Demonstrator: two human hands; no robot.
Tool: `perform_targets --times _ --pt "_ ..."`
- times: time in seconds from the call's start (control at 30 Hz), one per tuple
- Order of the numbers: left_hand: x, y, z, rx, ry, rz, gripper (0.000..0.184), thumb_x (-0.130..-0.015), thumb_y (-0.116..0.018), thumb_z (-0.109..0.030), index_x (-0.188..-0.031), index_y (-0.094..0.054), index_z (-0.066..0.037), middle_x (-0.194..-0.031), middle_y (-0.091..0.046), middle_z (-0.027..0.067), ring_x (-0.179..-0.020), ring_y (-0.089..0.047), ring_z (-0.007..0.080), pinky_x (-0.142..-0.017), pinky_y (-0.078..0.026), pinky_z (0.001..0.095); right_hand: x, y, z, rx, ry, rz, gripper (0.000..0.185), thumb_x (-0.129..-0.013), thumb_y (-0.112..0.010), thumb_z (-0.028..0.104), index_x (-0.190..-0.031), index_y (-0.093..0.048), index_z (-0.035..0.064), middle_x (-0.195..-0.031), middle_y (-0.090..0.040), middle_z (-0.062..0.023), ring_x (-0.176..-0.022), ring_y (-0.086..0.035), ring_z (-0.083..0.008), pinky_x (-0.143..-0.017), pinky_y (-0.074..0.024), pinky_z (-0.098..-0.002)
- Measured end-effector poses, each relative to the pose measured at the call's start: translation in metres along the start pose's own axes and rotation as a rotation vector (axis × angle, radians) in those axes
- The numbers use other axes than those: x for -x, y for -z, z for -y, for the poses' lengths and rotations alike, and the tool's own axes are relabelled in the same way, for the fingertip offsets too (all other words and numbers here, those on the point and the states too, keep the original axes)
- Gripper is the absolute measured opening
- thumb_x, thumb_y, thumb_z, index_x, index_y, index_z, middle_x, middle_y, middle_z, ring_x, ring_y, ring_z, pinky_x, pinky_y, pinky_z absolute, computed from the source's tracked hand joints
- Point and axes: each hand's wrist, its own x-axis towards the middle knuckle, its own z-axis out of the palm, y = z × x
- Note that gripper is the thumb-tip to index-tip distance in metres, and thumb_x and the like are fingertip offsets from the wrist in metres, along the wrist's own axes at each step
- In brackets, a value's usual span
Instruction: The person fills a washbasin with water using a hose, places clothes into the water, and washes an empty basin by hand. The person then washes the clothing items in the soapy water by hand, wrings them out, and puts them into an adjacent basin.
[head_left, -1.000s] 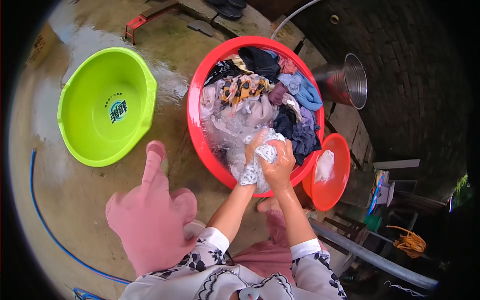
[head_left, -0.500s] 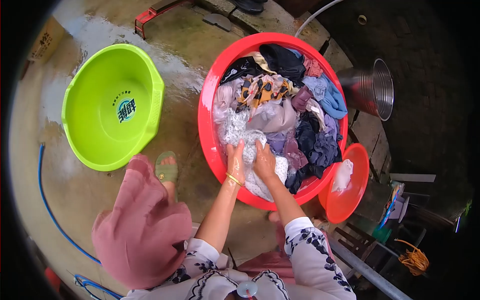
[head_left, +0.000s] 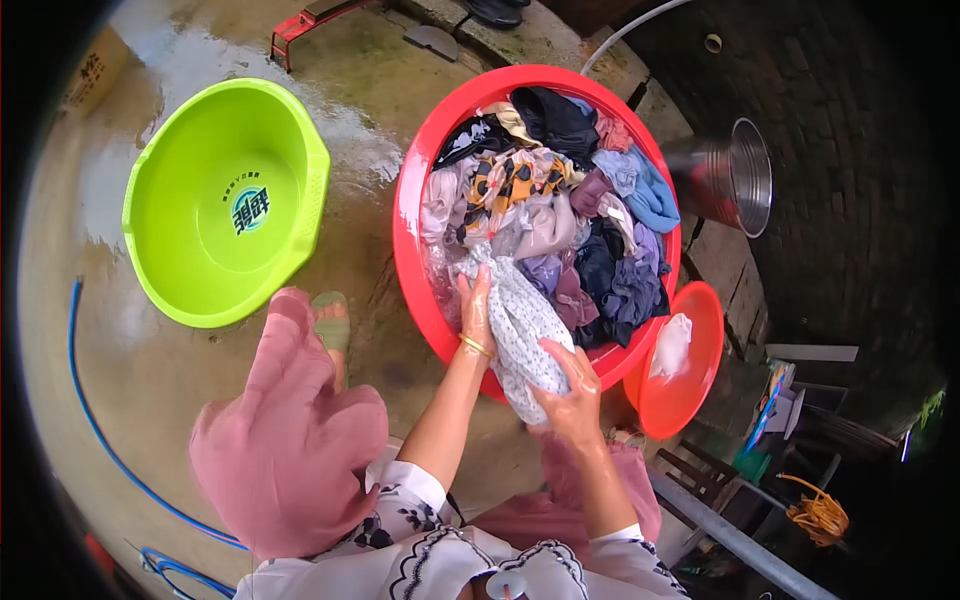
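A wet white garment with small dark specks [head_left: 522,325] is bunched lengthwise at the near side of a big red tub [head_left: 412,235]. My left hand [head_left: 478,308], with a gold bangle on its wrist, grips the garment's upper end. Near the tub's front rim my right hand [head_left: 572,395] is closed around its lower end, which hangs over the rim. Wet clothes crowd the tub behind my hands: a yellow-and-black patterned cloth [head_left: 515,188], a light blue garment [head_left: 652,190], a dark navy garment [head_left: 632,290] and several others.
To the left a lime green basin [head_left: 190,215] stands on the wet concrete floor. A smaller orange-red basin [head_left: 697,372] holds a white cloth [head_left: 671,345]. Right of the tub is a metal bucket [head_left: 735,180]. A blue hose [head_left: 110,440] lies at the far left.
The speckled garment has been lifted from among the clothes and drawn into a long bundle. My right hand has moved down and right along it, past the rim; my left stays near its spot.
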Motion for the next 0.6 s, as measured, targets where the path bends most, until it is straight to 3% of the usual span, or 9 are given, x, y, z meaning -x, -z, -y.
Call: perform_targets --times 0.07,0.13,0.2,0.23,0.3,0.37,0.47,0.53,0.6 --pt "0.004 -0.018 -0.012 0.135 -0.104 0.203 0.045 -0.090 -0.053 -0.031 -0.122 -0.043 -0.002 -0.106 -0.057 0.0093 -0.091 -0.057 0.0173 -0.081 -0.047 0.0328 0.024 0.008 0.014 0.038 0.074 0.006 0.052 -0.059 -0.067 0.002 -0.110 -0.058 0.0027 -0.101 -0.057 -0.0159 -0.093 -0.056 -0.0330 -0.082 -0.0445 -0.0372" --pt "0.018 -0.036 -0.012 0.190 -0.067 0.233 0.040 -0.091 -0.051 -0.031 -0.118 -0.047 -0.002 -0.106 -0.057 0.0097 -0.092 -0.057 0.0173 -0.080 -0.047 0.0323 0.036 0.008 0.020 0.184 0.191 -0.126 0.054 -0.053 -0.066 0.002 -0.107 -0.059 0.0017 -0.102 -0.061 -0.0147 -0.090 -0.055 -0.0346 -0.083 -0.0432 -0.0385" --pt "0.009 -0.030 0.010 0.274 -0.035 0.269 0.033 -0.093 -0.047 -0.031 -0.108 -0.056 -0.003 -0.101 -0.059 0.0102 -0.090 -0.059 0.0176 -0.075 -0.049 0.0308 0.023 -0.003 0.024 0.221 0.194 -0.208 0.050 -0.054 -0.068 0.004 -0.104 -0.060 0.0019 -0.101 -0.061 -0.0139 -0.089 -0.055 -0.0347 -0.082 -0.0434 -0.0391" --pt "0.014 -0.032 0.013 0.282 -0.026 0.274 0.033 -0.093 -0.047 -0.031 -0.108 -0.056 -0.003 -0.101 -0.059 0.0102 -0.090 -0.059 0.0176 -0.075 -0.049 0.0308 0.012 -0.009 0.026 0.246 0.196 -0.287 0.046 -0.056 -0.070 0.006 -0.101 -0.061 0.0021 -0.099 -0.062 -0.0132 -0.087 -0.054 -0.0347 -0.080 -0.0437 -0.0397" --pt "0.033 -0.043 0.001 0.225 0.102 0.481 0.051 -0.091 -0.045 -0.046 -0.116 -0.050 -0.002 -0.105 -0.060 0.0129 -0.091 -0.061 0.0239 -0.081 -0.051 0.0332 -0.015 -0.022 0.030 0.310 0.235 -0.325 0.043 -0.059 -0.072 0.012 -0.099 -0.061 0.0044 -0.095 -0.061 -0.0124 -0.085 -0.054 -0.0334 -0.076 -0.0451 -0.0390" --pt "0.041 -0.055 -0.002 0.290 0.167 0.353 0.051 -0.089 -0.048 -0.048 -0.112 -0.052 -0.002 -0.099 -0.061 0.0133 -0.083 -0.062 0.0234 -0.075 -0.052 0.0328 -0.038 -0.028 0.027 0.360 0.280 -0.363 0.039 -0.061 -0.074 0.017 -0.097 -0.061 0.0068 -0.091 -0.059 -0.0116 -0.083 -0.054 -0.0322 -0.071 -0.0465 -0.0382" --pt "0.033 -0.054 0.002 0.395 0.224 0.347 0.035 -0.087 -0.055 -0.036 -0.100 -0.057 -0.004 -0.089 -0.061 0.0097 -0.075 -0.061 0.0196 -0.070 -0.051 0.0316 -0.060 -0.026 0.015 0.303 0.304 -0.355 0.027 -0.066 -0.073 0.021 -0.085 -0.059 0.0075 -0.081 -0.057 -0.0108 -0.076 -0.054 -0.0300 -0.062 -0.0448 -0.0371" --pt "0.034 -0.059 -0.006 0.091 -0.094 0.154 0.012 -0.085 -0.060 -0.015 -0.085 -0.062 -0.003 -0.079 -0.061 0.0042 -0.070 -0.059 0.0123 -0.062 -0.050 0.0264 -0.071 -0.024 -0.006 0.229 0.304 -0.377 0.025 -0.068 -0.072 0.020 -0.084 -0.059 0.0065 -0.079 -0.057 -0.0113 -0.073 -0.054 -0.0308 -0.061 -0.0449 -0.0376" --pt "0.059 -0.073 -0.013 0.120 -0.094 0.123 0.006 -0.082 -0.062 -0.009 -0.081 -0.062 -0.003 -0.077 -0.060 0.0024 -0.069 -0.058 0.0109 -0.062 -0.048 0.0245 -0.085 -0.019 -0.032 0.112 0.197 -0.417 0.021 -0.072 -0.067 0.017 -0.084 -0.058 0.0030 -0.076 -0.057 -0.0134 -0.070 -0.055 -0.0326 -0.062 -0.0453 -0.0383"
